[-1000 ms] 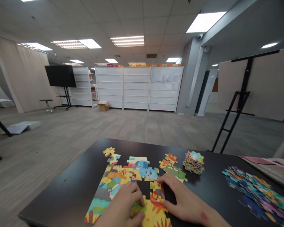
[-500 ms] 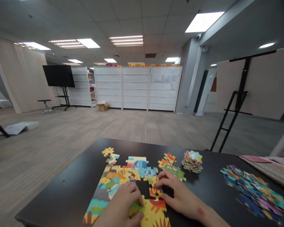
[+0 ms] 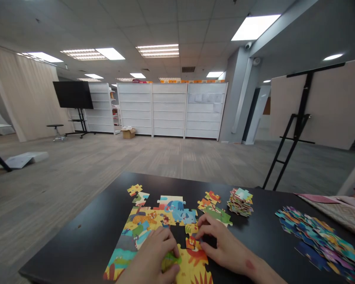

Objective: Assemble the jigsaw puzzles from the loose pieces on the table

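The half-spread right hand (image 3: pixel 220 243) touched the lion jigsaw piece (image 3: pixel 191 243). The unclenched left hand (image 3: pixel 156 254) rested on the near jigsaw (image 3: pixel 122 253).

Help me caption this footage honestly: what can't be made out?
Head view: part of the assembled puzzle, hidden by the left hand.
Head view: faces within the stacked pieces, covered by upper ones.
Head view: one end of the blue pile, cut off by the right edge.
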Motion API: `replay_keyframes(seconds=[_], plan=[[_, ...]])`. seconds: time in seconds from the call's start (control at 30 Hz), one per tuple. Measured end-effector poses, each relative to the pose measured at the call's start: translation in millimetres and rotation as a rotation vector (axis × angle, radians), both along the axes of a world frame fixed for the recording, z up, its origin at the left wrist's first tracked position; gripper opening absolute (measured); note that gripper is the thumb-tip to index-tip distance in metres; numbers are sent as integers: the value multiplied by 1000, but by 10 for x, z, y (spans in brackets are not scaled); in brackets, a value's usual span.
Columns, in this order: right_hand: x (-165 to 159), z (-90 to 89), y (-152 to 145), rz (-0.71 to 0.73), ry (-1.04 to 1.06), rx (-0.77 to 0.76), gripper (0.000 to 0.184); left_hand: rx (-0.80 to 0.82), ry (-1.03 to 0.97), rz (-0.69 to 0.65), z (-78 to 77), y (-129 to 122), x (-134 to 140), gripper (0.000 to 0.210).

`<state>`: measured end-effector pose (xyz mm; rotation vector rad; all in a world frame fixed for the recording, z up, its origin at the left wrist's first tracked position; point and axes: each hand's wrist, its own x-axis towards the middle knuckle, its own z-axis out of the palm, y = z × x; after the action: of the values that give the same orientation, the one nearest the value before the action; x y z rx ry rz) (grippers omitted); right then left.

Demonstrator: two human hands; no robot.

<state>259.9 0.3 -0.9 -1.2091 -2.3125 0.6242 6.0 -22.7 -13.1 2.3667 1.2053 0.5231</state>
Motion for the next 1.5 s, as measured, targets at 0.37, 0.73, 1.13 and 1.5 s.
replay_keyframes(seconds=[0.37,0.73,1.13,1.5], plan=[[8,21,1,-9,11,-28,17,-4,86,-34,124,2,64,56],[18,-19,2,-13,42,-34,17,73,156,-58,-3,24,148,50],[28,-202,173,-121,324,-71,8,33,-41,-40,111,39,109,54],[362,-153,246,-454,-262,148,18,171,-40,426,-87,992,-890,34]])
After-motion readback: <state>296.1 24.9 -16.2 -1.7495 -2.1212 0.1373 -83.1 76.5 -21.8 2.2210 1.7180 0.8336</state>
